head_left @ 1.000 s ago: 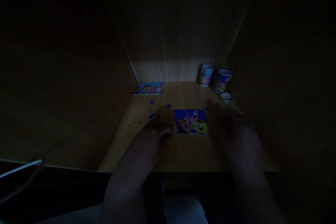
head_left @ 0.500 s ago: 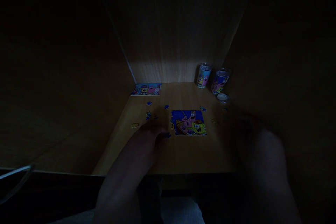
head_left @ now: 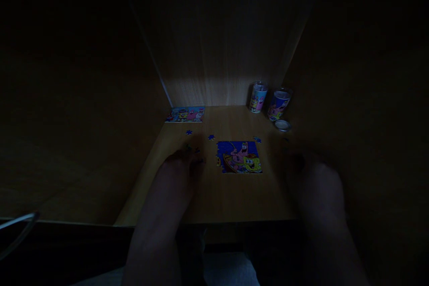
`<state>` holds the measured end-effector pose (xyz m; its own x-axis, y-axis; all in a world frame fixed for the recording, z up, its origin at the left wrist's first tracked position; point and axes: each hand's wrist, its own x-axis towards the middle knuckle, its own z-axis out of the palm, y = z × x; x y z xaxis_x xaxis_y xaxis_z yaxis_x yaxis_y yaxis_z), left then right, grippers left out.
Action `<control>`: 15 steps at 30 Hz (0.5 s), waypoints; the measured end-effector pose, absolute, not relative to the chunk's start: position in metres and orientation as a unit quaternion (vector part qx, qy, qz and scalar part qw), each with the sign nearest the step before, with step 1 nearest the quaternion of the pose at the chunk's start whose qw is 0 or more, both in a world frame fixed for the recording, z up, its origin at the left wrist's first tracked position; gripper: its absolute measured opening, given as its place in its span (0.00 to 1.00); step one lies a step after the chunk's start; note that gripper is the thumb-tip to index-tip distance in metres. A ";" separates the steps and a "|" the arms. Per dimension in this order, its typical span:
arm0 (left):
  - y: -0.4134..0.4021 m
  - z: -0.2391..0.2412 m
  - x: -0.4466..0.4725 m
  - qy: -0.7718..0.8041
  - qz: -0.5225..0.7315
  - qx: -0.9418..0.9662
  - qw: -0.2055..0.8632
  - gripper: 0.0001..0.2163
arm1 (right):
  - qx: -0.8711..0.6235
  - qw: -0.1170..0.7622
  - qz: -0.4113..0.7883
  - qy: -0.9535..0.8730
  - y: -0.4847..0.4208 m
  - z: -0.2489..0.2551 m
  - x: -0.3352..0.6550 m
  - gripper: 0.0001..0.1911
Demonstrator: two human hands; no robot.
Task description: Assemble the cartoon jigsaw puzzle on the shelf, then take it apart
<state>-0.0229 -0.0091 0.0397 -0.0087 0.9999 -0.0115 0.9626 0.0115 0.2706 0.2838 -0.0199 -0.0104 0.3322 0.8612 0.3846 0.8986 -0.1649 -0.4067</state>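
My left hand [head_left: 179,174] is over the left part of the table, its fingers closed on a small dark blue puzzle piece [head_left: 200,161] at the fingertips. Just beyond those fingers lie a few loose pieces, partly hidden. To the right of this hand sits a largely joined jigsaw puzzle [head_left: 239,157], with a boat and cartoon figures on blue and an uneven left edge. My right hand [head_left: 315,183] is low over the table to the right of the puzzle. Its fingers point down into deep shadow, and what they touch is hidden.
Loose puzzle pieces [head_left: 211,137] lie beyond the puzzle. A second picture puzzle [head_left: 185,115] lies at the back left. Two printed cans [head_left: 258,97] stand at the back right, with a round lid [head_left: 283,125] before them. Wooden panels enclose the dim table.
My left hand has moved left and slightly away from me with the blue piece, off the puzzle's lower left corner. My right hand has shifted left, closer to the puzzle.
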 end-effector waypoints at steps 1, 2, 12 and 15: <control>-0.009 0.039 -0.024 0.708 0.091 0.695 0.088 0.14 | -0.764 0.310 -0.039 -0.565 -0.021 -0.010 0.284 0.16; -0.009 0.038 -0.025 0.711 0.091 0.693 0.077 0.14 | -0.766 0.327 -0.048 -0.551 -0.021 -0.009 0.285 0.16; -0.042 0.059 -0.003 0.515 0.236 0.808 0.161 0.09 | -0.800 0.276 -0.036 -0.531 -0.021 -0.007 0.279 0.18; -0.063 0.068 0.019 0.425 0.279 0.849 0.145 0.06 | -0.784 0.273 -0.047 -0.555 -0.019 -0.009 0.279 0.18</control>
